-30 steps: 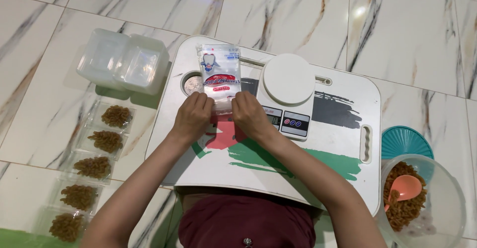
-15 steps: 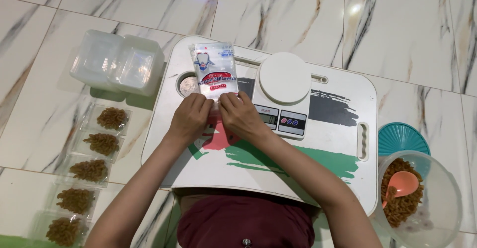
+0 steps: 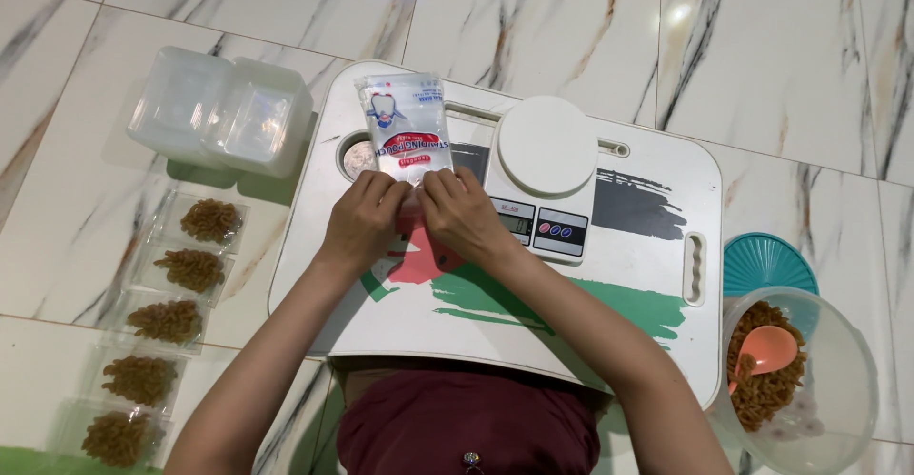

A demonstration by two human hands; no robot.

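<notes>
A clear plastic pouch pack [image 3: 405,128] with a red and blue printed label lies flat on the white lap tray [image 3: 628,275]. My left hand [image 3: 365,220] and my right hand [image 3: 461,213] both pinch its near edge, fingertips close together. A white kitchen scale [image 3: 546,166] with a round platform stands just right of the pouch. A round recess in the tray [image 3: 357,158] shows left of the pouch.
Clear lidded containers [image 3: 224,113] sit on the marble floor at the left. Below them lies a column of several small clear bags of brown pasta [image 3: 171,318]. At the right stand a clear tub of pasta with a pink scoop [image 3: 766,351] and a teal lid [image 3: 766,261].
Both hands have stayed on the pouch's near edge, fingers drawing slightly closer together. The view has shifted a little; nothing else moved.
</notes>
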